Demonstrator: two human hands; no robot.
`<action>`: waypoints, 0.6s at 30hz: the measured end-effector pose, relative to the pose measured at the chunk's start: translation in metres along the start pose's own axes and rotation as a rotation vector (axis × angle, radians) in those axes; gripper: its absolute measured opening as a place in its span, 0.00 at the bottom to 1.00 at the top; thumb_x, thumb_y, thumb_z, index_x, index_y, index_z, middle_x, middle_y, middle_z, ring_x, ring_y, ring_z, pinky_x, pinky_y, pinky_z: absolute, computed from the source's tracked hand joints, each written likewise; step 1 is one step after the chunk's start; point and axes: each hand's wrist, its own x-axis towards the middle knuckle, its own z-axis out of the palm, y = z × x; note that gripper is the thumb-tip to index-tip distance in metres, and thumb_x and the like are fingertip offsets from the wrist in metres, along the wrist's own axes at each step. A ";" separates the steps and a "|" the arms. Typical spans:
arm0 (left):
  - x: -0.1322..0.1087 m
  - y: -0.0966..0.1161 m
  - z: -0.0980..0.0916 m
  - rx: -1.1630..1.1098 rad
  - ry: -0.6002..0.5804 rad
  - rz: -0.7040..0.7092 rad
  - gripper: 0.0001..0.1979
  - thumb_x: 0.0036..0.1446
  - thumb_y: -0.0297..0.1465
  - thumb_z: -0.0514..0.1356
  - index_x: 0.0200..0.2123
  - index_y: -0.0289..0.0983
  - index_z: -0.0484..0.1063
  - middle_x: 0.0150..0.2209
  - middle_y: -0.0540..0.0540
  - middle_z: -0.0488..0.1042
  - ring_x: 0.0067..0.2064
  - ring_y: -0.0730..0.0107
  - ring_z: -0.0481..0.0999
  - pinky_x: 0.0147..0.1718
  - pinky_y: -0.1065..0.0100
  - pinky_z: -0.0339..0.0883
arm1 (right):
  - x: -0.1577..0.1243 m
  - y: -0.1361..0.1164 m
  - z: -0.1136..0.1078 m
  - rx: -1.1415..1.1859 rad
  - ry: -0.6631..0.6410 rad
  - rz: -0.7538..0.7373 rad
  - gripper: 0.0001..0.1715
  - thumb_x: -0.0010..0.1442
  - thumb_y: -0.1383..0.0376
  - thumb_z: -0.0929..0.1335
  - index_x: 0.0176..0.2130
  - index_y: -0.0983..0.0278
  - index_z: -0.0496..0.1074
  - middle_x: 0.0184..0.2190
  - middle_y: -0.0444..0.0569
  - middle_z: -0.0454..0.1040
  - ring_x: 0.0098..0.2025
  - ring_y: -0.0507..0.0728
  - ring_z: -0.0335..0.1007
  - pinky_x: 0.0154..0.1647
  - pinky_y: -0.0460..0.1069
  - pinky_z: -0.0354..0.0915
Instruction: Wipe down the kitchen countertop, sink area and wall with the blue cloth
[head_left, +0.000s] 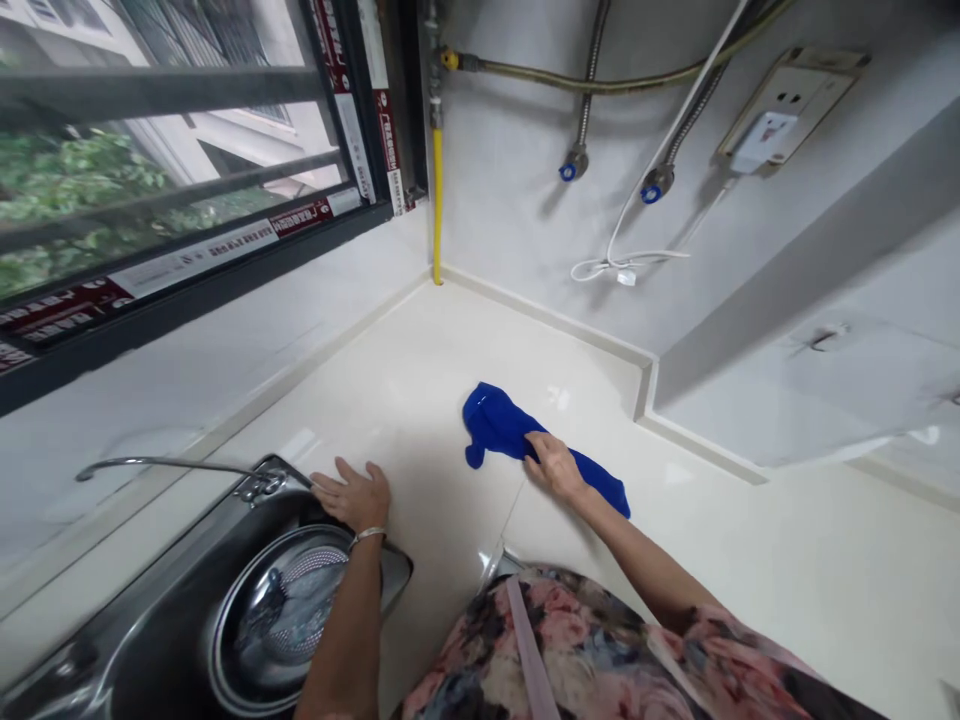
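A blue cloth (501, 424) lies stretched out on the pale countertop (420, 400). My right hand (553, 463) presses down on the cloth's middle, fingers lying flat over it rather than wrapped round it. My left hand (354, 494) rests palm down on the counter at the sink's (150, 640) right rim, fingers spread, holding nothing. A bracelet circles the left wrist.
A metal bowl (247, 640) with a strainer inside sits in the sink, below a thin curved faucet (172, 464). A window (150, 170) runs along the left wall. Pipes, blue valves (651, 192), a white cable and a wall socket (780, 115) fill the back wall. A raised ledge (810, 390) stands right.
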 end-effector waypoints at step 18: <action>-0.002 0.001 -0.002 0.008 -0.038 -0.022 0.35 0.66 0.40 0.54 0.71 0.29 0.60 0.74 0.19 0.45 0.74 0.26 0.49 0.65 0.31 0.54 | 0.035 0.052 -0.025 0.244 0.132 0.344 0.32 0.70 0.49 0.53 0.51 0.64 0.75 0.39 0.56 0.81 0.42 0.63 0.77 0.51 0.58 0.72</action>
